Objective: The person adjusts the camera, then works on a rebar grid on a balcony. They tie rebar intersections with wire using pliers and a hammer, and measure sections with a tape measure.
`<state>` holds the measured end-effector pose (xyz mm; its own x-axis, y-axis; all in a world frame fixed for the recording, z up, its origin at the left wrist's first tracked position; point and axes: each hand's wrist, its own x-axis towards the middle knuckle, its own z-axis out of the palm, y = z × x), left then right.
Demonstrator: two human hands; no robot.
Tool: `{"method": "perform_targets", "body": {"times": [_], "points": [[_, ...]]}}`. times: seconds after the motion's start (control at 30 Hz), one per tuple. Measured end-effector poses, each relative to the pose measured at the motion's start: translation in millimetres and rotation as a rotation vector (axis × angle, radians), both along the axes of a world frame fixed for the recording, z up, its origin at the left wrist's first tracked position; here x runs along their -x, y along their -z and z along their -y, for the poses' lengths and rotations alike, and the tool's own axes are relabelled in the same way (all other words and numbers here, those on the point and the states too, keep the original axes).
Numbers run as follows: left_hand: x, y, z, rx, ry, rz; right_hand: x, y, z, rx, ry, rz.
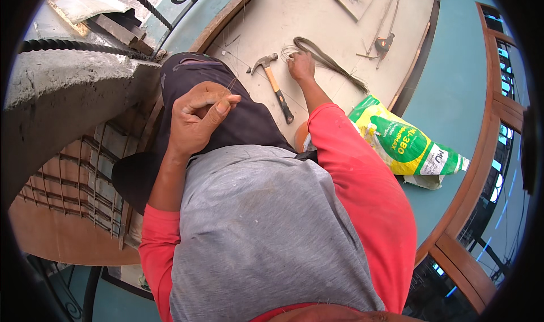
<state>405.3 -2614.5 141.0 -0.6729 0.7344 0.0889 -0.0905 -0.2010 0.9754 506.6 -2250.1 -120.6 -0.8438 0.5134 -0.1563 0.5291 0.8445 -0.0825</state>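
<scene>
- Foreground: the wearer's grey shirt [266, 214] with red sleeves [368, 180], which covers the lower centre and is cut off by the lower rim.
- Left hand [195, 118]: raised over the dark-clothed leg [243, 112], thumb and forefinger closed on a fine metal wire strand [231, 84]; the strand's lower end is hidden between them.
- Right hand [301, 66]: lowered to the looped end of a long, dark bundle of thin wire [347, 73]; its fingers curl downward, and whether they grip cannot be told.
- Wire bundle: lies on a flat cream board [334, 22], its far end near a green, yellow and white sack [408, 146].
- Claw hammer with a wood-and-black handle [273, 87]: between the hands, on the board.
- Small orange-and-black tool [384, 43]: upper right; kind hard to make out.
- Surroundings: teal surface [436, 104] and brown-framed windows [492, 135] right; rough concrete ledge [73, 84] and rusty bar grid [79, 177] left.
</scene>
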Motion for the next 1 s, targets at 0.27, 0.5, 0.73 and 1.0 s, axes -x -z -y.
{"method": "perform_targets", "body": {"times": [0.27,0.5,0.73,1.0], "points": [[14.6,-8.5,-38.1,0.229,0.085,-0.072,11.8,-10.6,-33.2,0.271,0.179,-0.198],[12.7,4.1,-101.4,0.324,0.147,0.026,-5.2,-72.8,-50.1,0.638,0.264,-0.235],[5.9,33.1,-119.7,0.322,0.154,0.049,-4.7,-102.7,-42.1,0.730,0.392,-0.404],[7.7,62.3,-141.9,0.429,0.176,0.351,8.3,-165.6,18.0,0.839,0.291,-0.638]]}}
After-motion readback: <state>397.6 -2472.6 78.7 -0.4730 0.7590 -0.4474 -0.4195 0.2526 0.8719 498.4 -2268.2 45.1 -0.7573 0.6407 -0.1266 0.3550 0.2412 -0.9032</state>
